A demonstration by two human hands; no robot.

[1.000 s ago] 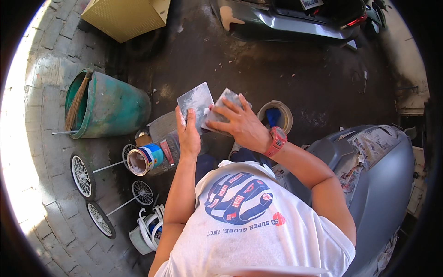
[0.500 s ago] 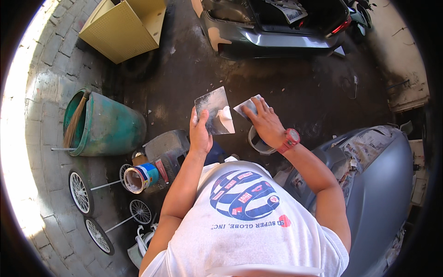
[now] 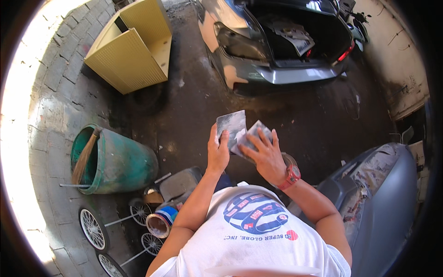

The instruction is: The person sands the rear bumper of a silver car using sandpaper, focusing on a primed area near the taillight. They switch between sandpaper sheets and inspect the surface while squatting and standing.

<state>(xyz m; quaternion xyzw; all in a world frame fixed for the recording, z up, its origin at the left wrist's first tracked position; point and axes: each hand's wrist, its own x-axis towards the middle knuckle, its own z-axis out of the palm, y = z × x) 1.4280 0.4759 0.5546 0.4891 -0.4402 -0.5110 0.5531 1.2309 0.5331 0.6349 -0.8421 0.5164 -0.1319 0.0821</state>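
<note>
My left hand (image 3: 218, 156) is closed on the edge of a flat, square plate (image 3: 229, 123) smeared with grey and white, its thumb on the upper face. A dab of white paste (image 3: 240, 133) lies near the plate's right edge. In my right hand (image 3: 268, 159) is a thin, flat spreader (image 3: 259, 125), pressed under spread fingers. The spreader meets or overlaps the plate's right edge beside the paste; whether they touch I cannot tell. A red watch is on my right wrist.
Ahead stands a grey car (image 3: 295, 75) with its trunk open and patches of filler. A green drum (image 3: 127, 161) with a broom, spoked wheels (image 3: 92, 228) and an open can (image 3: 159, 225) are at left. A grey bumper-like panel (image 3: 387, 207) lies right; a yellow metal box (image 3: 134, 64) stands far left.
My right hand has brought the spreader left against or over the plate's edge, by the paste. The plate has tilted, and the whole view has shifted, with surroundings now lower in the picture.
</note>
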